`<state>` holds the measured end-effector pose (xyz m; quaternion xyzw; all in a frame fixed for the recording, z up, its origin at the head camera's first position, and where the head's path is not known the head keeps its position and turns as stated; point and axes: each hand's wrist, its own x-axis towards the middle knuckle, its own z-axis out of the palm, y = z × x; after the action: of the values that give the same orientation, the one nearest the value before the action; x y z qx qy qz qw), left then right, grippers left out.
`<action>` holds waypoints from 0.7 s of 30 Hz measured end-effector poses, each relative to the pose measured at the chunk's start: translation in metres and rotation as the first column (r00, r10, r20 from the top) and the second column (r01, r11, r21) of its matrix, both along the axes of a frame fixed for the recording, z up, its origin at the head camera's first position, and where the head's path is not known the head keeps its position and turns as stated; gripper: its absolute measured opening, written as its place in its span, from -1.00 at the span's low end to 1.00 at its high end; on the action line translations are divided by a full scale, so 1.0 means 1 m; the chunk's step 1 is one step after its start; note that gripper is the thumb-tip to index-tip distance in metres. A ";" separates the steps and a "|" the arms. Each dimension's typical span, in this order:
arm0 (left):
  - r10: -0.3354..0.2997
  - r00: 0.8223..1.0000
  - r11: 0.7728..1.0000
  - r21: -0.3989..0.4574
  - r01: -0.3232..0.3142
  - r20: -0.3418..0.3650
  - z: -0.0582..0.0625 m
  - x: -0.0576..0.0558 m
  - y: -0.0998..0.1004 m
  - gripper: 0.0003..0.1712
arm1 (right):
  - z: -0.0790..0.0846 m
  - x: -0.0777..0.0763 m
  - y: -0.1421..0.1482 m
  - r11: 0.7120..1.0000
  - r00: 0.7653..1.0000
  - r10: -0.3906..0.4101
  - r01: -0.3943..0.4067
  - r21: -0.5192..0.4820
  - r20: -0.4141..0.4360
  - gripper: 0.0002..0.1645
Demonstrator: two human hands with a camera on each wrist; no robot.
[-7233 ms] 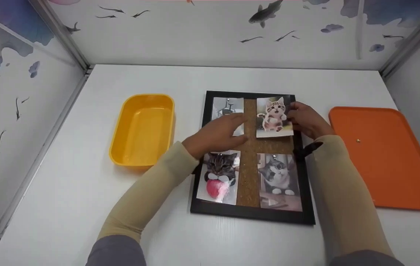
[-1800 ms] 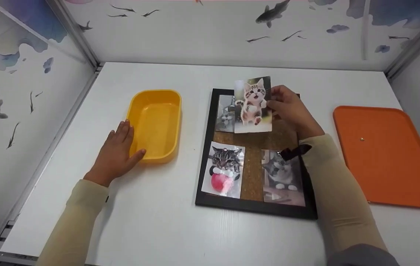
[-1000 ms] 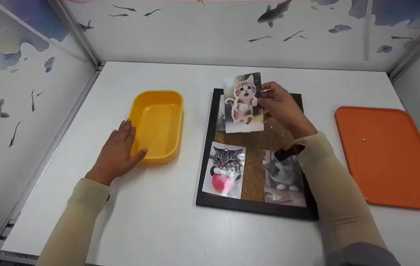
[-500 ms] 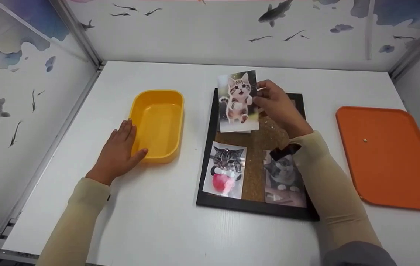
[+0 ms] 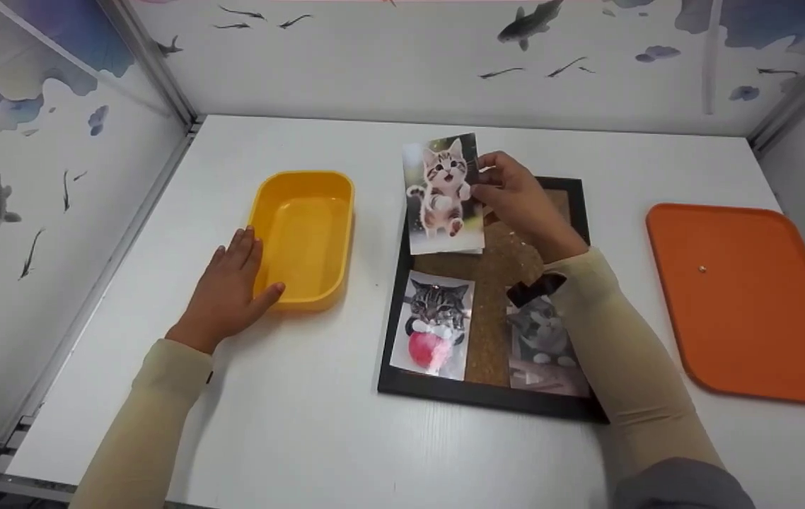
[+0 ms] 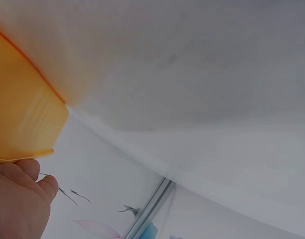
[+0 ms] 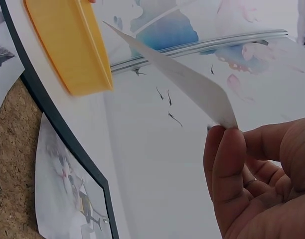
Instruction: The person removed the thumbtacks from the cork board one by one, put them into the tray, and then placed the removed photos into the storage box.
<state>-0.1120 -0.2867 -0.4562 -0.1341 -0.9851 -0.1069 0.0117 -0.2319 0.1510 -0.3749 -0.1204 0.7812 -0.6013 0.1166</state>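
Observation:
My right hand (image 5: 519,201) pinches a kitten photo (image 5: 443,201) by its right edge, holding it raised over the upper left of a black-framed corkboard (image 5: 489,339). In the right wrist view the photo's pale back (image 7: 192,87) faces the camera, between thumb and fingers. Another photo (image 7: 68,184) on the board lies mostly hidden behind it in the head view. Below are a photo of a cat with a pink ball (image 5: 438,318) and a grey cat photo (image 5: 540,346), partly covered by the right forearm. My left hand (image 5: 222,293) rests with extended fingers against a yellow bin (image 5: 303,244).
An orange tray (image 5: 763,311) lies at the right, with a small shiny pin (image 5: 702,269) on it. White panels printed with fish (image 5: 530,25) stand behind and at the left of the white table (image 5: 303,438).
The kitten photo lay at the board's upper right at first. My right hand has lifted it and carried it left. My left hand has gone from the board to the yellow bin.

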 end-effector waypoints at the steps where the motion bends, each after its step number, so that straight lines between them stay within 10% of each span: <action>1: 0.001 1.000 1.000 0.001 -0.001 0.002 0.000 0.000 0.000 0.02 | 0.000 0.000 -0.001 1.000 1.000 0.006 -0.006 0.000 0.002 -0.69; 21: -0.002 1.000 1.000 -0.012 0.002 0.000 0.001 0.000 -0.001 0.01 | -0.005 0.004 -0.020 0.992 0.992 0.115 -0.111 0.059 -0.054 -0.75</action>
<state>-0.1118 -0.2881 -0.4549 -0.1352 -0.9856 -0.1010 0.0109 -0.2277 0.1308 -0.3799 -0.1785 0.7926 -0.5681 0.1312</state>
